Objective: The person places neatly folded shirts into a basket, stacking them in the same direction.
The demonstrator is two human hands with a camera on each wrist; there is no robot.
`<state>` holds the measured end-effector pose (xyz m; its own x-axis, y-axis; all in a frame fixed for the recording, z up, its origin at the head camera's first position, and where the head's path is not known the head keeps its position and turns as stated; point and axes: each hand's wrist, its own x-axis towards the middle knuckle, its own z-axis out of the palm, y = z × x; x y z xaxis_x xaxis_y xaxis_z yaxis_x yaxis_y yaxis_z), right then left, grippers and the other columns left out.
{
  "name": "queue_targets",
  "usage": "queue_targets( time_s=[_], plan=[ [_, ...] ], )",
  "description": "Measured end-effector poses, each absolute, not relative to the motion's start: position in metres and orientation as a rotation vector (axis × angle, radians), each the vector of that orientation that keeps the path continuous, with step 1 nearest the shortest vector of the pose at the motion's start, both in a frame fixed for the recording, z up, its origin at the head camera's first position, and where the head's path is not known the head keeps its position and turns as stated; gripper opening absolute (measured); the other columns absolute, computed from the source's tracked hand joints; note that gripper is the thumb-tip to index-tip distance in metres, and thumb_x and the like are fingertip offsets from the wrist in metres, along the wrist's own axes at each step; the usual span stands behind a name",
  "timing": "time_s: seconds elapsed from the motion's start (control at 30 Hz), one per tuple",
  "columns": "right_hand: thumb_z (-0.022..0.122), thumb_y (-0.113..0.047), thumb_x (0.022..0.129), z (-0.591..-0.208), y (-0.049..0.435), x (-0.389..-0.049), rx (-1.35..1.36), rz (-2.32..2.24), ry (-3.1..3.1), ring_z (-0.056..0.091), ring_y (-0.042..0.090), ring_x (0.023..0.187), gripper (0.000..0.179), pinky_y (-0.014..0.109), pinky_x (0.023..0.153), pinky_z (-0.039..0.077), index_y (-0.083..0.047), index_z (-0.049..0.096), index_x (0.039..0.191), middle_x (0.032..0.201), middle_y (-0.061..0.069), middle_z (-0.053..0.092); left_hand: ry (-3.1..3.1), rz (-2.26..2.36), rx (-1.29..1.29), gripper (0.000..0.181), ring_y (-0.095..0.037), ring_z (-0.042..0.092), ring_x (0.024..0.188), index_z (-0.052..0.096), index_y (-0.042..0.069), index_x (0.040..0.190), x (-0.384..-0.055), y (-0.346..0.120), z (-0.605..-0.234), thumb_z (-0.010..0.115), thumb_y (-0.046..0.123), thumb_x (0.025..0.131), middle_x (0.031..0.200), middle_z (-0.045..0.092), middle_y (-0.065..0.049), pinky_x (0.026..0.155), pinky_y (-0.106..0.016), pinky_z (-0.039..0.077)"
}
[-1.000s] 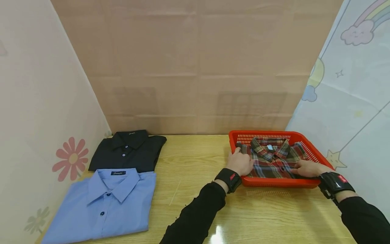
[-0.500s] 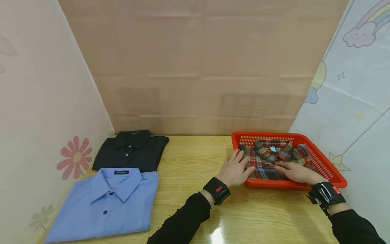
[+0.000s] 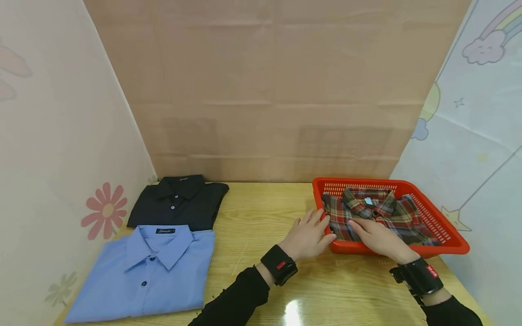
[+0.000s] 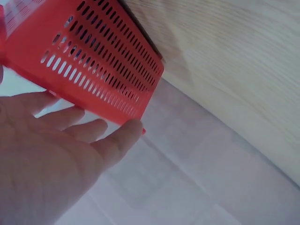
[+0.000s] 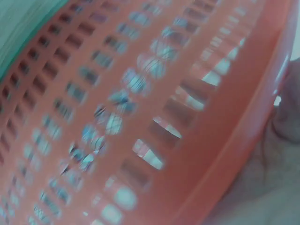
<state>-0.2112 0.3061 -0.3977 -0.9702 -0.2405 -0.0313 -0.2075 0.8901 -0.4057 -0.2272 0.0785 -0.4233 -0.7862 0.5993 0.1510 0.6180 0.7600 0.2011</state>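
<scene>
**Three shirts, one basket, both your hands at the basket's near-left corner**

You have three folded shirts in view and one basket. The folded red-and-green plaid flannel shirt (image 3: 377, 217) lies inside the red perforated plastic basket (image 3: 444, 226), which sits at the right end of the pale wooden table (image 3: 261, 213), close to its far edge. The folded black button-up shirt (image 3: 179, 201) lies at the table's far-left corner, and the folded light blue button-up shirt (image 3: 142, 269) lies just in front of it at the near-left corner, the two touching edge to edge.

Your left hand (image 3: 307, 235) rests outside the basket at its near-left corner, fingers spread and straight; the left wrist view shows the fingertips (image 4: 126, 133) touching the slotted wall, gripping nothing. Your right hand (image 3: 379, 237) reaches over the basket's near rim and lies flat on the lower front of the plaid shirt, fingers straight and together, pressing rather than pinching. The right wrist view is blurred and shows only basket wall.

Compared with a second ago, your left hand has come off the shirt's left shoulder and out of the basket, and your right hand has moved from the shirt's right side toward its middle. The count of shirts is unchanged.
</scene>
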Motion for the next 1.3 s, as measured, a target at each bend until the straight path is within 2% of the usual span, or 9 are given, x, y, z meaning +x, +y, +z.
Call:
queue_targets(
  time_s=[0.17, 0.33, 0.5, 0.63, 0.8, 0.93, 1.3],
  plan=[
    [0.036, -0.049, 0.104, -0.402, 0.282, -0.206, -0.353, -0.658, 3.04, 0.052, 0.05, 0.122, 0.068, 0.064, 0.093, 0.044, 0.008, 0.046, 0.141, 0.137, 0.032, 0.052, -2.915, -0.346, -1.037, 0.065, -0.028, 0.022, 0.15, 0.027, 0.02, 0.156, -0.22, 0.064, -0.417, 0.027, 0.057, 0.103, 0.162, 0.025, -0.002, 0.112, -0.053, 0.034],
    [0.04, -0.051, 0.103, -0.408, 0.256, -0.206, -0.38, -0.649, 3.13, 0.047, 0.051, 0.127, 0.069, 0.066, 0.095, 0.042, 0.003, 0.043, 0.144, 0.141, 0.032, 0.047, -2.925, -0.337, -1.045, 0.066, -0.031, 0.03, 0.147, 0.028, 0.019, 0.156, -0.217, 0.05, -0.41, 0.032, 0.056, 0.102, 0.157, 0.035, -0.008, 0.11, -0.052, 0.037],
    [0.054, -0.04, 0.1, -0.413, 0.229, -0.208, -0.485, -0.6, 3.249, 0.049, 0.05, 0.125, 0.062, 0.064, 0.095, 0.044, 0.005, 0.047, 0.141, 0.14, 0.032, 0.048, -2.919, -0.363, -1.027, 0.065, -0.028, 0.045, 0.137, 0.033, 0.013, 0.153, -0.218, 0.031, -0.407, 0.039, 0.053, 0.102, 0.146, 0.049, -0.013, 0.107, -0.046, 0.043],
    [0.066, -0.032, 0.094, -0.419, 0.213, -0.21, -0.606, -0.542, 3.387, 0.053, 0.049, 0.121, 0.055, 0.061, 0.094, 0.046, 0.006, 0.056, 0.132, 0.135, 0.033, 0.052, -2.904, -0.405, -1.035, 0.064, -0.025, 0.055, 0.128, 0.037, 0.008, 0.151, -0.216, 0.013, -0.406, 0.045, 0.049, 0.102, 0.14, 0.055, -0.014, 0.103, -0.038, 0.047],
    [0.071, -0.03, 0.09, -0.424, 0.198, -0.21, -0.693, -0.524, 3.457, 0.049, 0.046, 0.128, 0.046, 0.065, 0.102, 0.038, 0.003, 0.066, 0.12, 0.13, 0.027, 0.059, -2.91, -0.533, -0.998, 0.061, -0.025, 0.057, 0.126, 0.041, 0.007, 0.149, -0.21, -0.011, -0.406, 0.048, 0.045, 0.102, 0.139, 0.057, -0.014, 0.102, -0.037, 0.048],
    [0.07, -0.031, 0.091, -0.424, 0.186, -0.209, -0.685, -0.577, 3.417, 0.047, 0.044, 0.131, 0.041, 0.068, 0.107, 0.03, 0.0, 0.068, 0.117, 0.126, 0.022, 0.063, -2.924, -0.643, -0.957, 0.058, -0.025, 0.056, 0.127, 0.045, 0.006, 0.146, -0.204, -0.032, -0.406, 0.048, 0.043, 0.102, 0.14, 0.057, -0.012, 0.103, -0.038, 0.048],
    [0.07, -0.032, 0.091, -0.426, 0.17, -0.204, -0.656, -0.653, 3.406, 0.06, 0.035, 0.115, 0.033, 0.064, 0.11, 0.025, -0.006, 0.073, 0.111, 0.114, 0.014, 0.07, -2.89, -0.787, -0.816, 0.047, -0.024, 0.059, 0.124, 0.056, 0.008, 0.138, -0.195, -0.086, -0.41, 0.051, 0.038, 0.102, 0.135, 0.061, -0.008, 0.101, -0.042, 0.049]
  ],
)
